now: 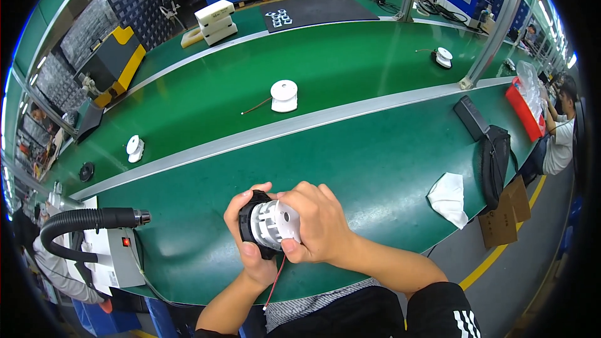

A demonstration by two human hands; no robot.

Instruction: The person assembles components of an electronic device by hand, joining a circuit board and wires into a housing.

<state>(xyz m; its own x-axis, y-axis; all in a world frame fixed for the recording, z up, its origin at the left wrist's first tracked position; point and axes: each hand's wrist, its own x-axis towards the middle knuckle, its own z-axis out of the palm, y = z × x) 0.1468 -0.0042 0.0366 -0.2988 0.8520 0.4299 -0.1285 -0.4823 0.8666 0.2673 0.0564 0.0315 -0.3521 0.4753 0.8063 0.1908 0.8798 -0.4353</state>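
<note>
Above the near edge of the green workbench, both my hands grip one round assembly. My left hand (255, 264) is closed around its black ring (245, 224), fingers at the far side and thumb at the near side. My right hand (324, 222) wraps over the white rounded housing (266, 226), thumb pressed near its face. The housing is tilted on its side against the ring; whether the two are locked together I cannot tell. A thin red wire (275, 283) with a small white end hangs below. My right palm and fingers hide part of the housing.
Beyond a metal rail (300, 124), a green belt carries a white unit (284, 96) and several similar parts. At left a black flexible hose (87, 218) curves from a box (127, 256). To the right are a white cloth (447, 200), black pouch (496, 166) and red bin (528, 111).
</note>
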